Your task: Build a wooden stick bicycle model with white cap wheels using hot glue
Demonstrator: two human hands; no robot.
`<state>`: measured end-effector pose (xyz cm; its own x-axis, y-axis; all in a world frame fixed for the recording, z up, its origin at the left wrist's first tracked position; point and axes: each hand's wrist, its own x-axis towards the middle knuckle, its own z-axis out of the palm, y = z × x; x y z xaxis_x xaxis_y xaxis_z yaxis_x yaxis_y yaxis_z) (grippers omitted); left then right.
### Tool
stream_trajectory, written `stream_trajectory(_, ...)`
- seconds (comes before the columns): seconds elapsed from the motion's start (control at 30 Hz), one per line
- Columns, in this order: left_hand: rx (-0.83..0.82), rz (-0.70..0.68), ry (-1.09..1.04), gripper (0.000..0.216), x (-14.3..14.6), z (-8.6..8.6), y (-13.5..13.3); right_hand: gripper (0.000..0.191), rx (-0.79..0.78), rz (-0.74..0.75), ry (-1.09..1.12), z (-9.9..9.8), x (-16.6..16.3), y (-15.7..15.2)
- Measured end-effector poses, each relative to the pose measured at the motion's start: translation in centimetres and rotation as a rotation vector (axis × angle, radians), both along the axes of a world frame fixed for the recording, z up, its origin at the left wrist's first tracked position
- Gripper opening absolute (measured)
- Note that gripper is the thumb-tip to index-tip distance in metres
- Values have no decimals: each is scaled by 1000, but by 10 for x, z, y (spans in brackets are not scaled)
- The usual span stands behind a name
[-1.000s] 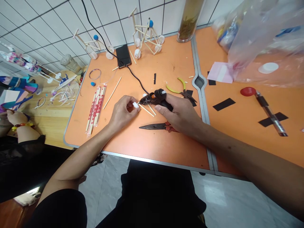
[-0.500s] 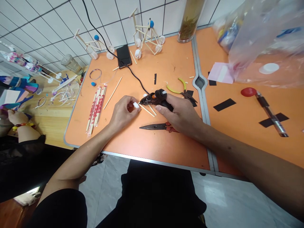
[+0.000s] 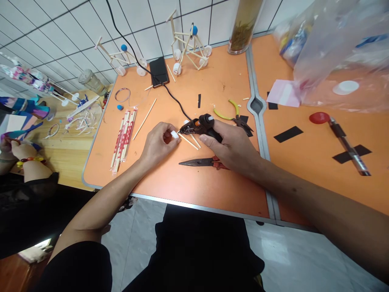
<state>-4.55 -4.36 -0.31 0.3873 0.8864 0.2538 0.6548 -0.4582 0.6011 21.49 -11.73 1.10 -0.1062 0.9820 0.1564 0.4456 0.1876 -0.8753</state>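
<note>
— What do I grasp?
— My left hand (image 3: 159,140) pinches a chunky white piece (image 3: 174,134) midway between the orange surface's (image 3: 182,184) front and back edges; my right hand (image 3: 238,146) grips a black glue gun (image 3: 199,125), nozzle just beside it.
— Nearer the front edge?
— Tapered metal pliers (image 3: 197,162).

A black, corded glue gun (image 3: 200,128) points left, just beside a small, tilted white block (image 3: 174,134).

Left hand (image 3: 158,141) and right hand (image 3: 234,145) close together
Left pinched, right curled; forearms (image 3: 111,205) cross the desk's (image 3: 188,188) front edge.
</note>
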Motion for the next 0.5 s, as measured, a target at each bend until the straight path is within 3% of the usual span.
stream_trajectory(0.5,-3,2,-4,18,0,0,0,24,-103,10,55,6,-1,-6)
